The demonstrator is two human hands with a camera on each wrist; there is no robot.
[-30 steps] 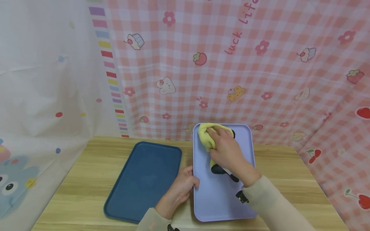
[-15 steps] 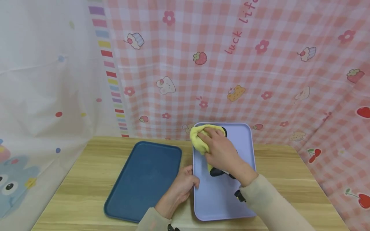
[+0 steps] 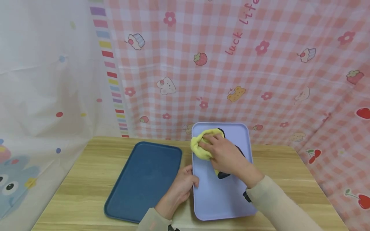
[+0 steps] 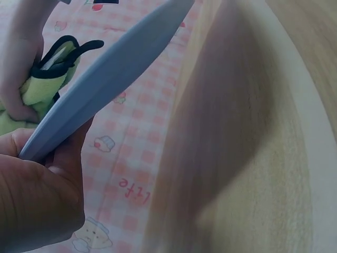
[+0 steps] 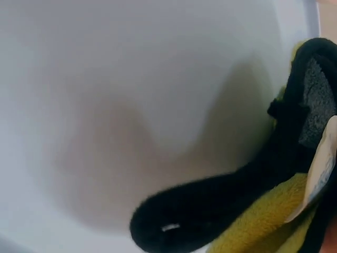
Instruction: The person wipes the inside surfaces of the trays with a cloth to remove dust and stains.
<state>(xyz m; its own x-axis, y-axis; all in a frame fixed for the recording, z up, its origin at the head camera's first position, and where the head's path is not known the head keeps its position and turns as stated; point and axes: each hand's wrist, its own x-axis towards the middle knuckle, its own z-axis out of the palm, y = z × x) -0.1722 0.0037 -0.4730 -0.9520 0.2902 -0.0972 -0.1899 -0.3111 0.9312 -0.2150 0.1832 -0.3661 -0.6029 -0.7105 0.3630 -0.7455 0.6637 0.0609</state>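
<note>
A lavender tray (image 3: 215, 200) is tilted up off the table, its underside and shadow showing in the left wrist view. My left hand (image 3: 182, 184) holds its left rim, thumb over the edge and the other fingers beneath. Bunched in my right hand (image 3: 226, 154) is a yellow towel (image 3: 199, 150) with black edging, pressed against the upper left of the tray's inner face. In the right wrist view the towel's black border (image 5: 195, 211) and a pale label (image 5: 318, 163) hang over the tray's surface. My right fingertips are partly sunk in the folds.
A dark blue tray (image 3: 144, 183) lies flat on the wooden table (image 3: 289, 186), left of the lavender one. Behind the table hangs a pink checked curtain (image 3: 179, 70), close to the lavender tray's far end. White patterned cloth (image 3: 52, 89) hangs at the left.
My right hand has slid the towel left to the tray's rim, then slightly down toward me. The tray's far end has shifted a little left. My left hand keeps its place.
</note>
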